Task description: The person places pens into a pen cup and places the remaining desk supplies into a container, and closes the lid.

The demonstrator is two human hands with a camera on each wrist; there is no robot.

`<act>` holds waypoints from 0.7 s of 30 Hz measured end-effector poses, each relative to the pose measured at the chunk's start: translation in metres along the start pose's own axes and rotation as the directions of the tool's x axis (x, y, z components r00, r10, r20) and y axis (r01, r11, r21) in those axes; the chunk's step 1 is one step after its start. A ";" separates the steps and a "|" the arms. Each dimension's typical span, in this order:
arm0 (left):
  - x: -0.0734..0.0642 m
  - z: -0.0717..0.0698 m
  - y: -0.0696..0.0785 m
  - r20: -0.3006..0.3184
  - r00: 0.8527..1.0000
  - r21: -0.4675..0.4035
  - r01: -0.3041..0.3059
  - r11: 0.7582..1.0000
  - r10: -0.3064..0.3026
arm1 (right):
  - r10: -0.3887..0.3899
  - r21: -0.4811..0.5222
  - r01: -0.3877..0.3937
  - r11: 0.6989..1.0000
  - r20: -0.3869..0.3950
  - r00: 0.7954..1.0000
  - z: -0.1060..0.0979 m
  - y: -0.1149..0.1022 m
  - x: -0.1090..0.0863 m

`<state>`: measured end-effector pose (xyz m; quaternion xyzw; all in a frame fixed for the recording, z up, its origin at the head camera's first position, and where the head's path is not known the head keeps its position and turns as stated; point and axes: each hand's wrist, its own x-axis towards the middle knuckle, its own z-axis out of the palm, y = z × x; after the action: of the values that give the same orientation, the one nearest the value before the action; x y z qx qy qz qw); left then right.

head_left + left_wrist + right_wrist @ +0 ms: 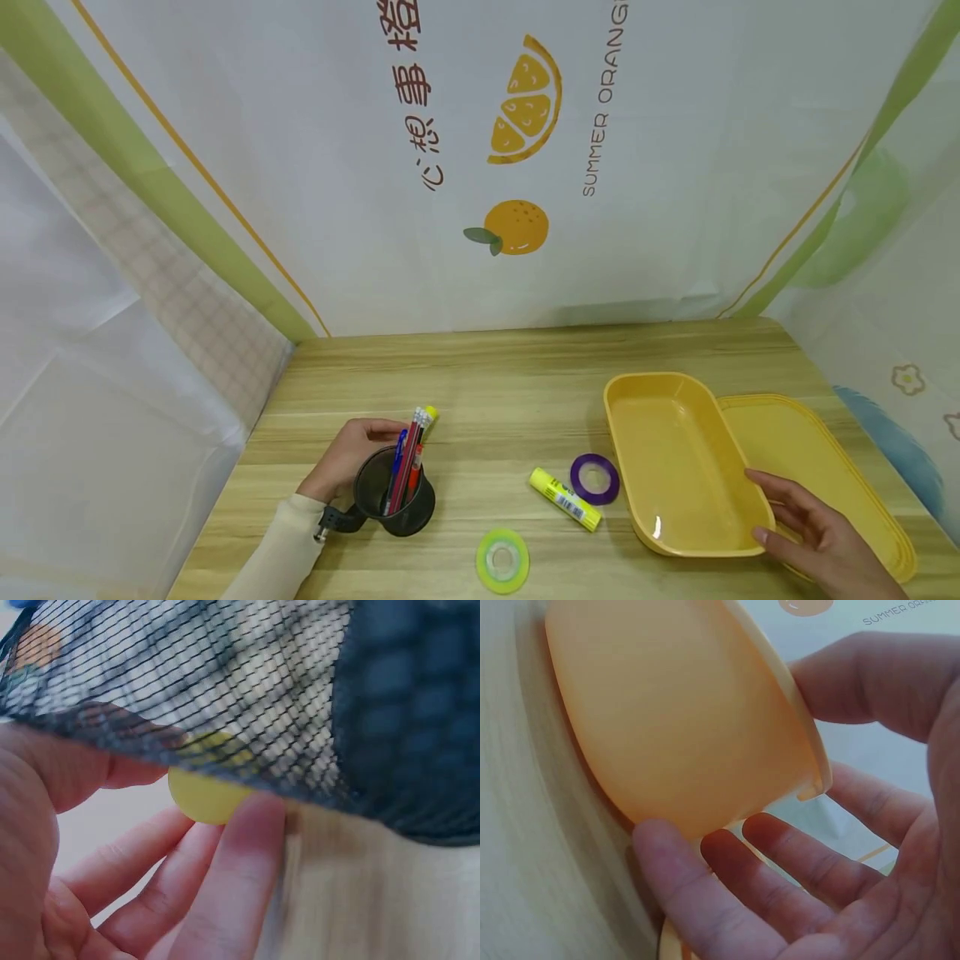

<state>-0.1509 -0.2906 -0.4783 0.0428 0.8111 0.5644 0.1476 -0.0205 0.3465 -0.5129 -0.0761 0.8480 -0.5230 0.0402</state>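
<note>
My left hand (347,458) is behind a black mesh pencil cup (408,522) and pinches a yellow round-ended stick (214,799) between thumb and fingers. Its yellow end shows beside the pencil tops in the head view; the rest is hidden. Pencils (406,475), a blue pen (397,454) and a red pen (416,471) stand in the cup. On the right, my right hand (817,533) grips the near right corner of a yellow plastic box (682,467), thumb at the rim and fingers along the outer wall. Nothing lies inside the box.
A yellow glue stick (566,500) lies in the middle of the table, beside a purple tape roll (605,493). Nearer the front is a green tape roll (482,562). The yellow lid (832,475) lies right of the box. A white printed curtain (637,250) hangs behind the table.
</note>
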 end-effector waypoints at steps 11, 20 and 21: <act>0.000 -0.002 -0.001 0.044 0.999 -0.157 0.020 0.987 -0.013 | 0.044 0.002 -0.044 0.999 0.000 0.999 0.000 0.001 -0.001; -0.005 -0.001 -0.003 -0.072 0.997 -0.157 0.022 0.987 -0.034 | 0.045 -0.009 -0.045 0.999 -0.003 0.999 0.001 -0.001 0.000; -0.005 -0.002 -0.003 -0.087 0.996 -0.154 0.023 0.988 -0.037 | 0.053 -0.009 -0.053 0.999 -0.002 0.999 0.001 -0.001 0.000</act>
<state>-0.1461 -0.2944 -0.4798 -0.0062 0.7718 0.6239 0.1226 -0.0206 0.3456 -0.5124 -0.0535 0.8519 -0.5182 0.0530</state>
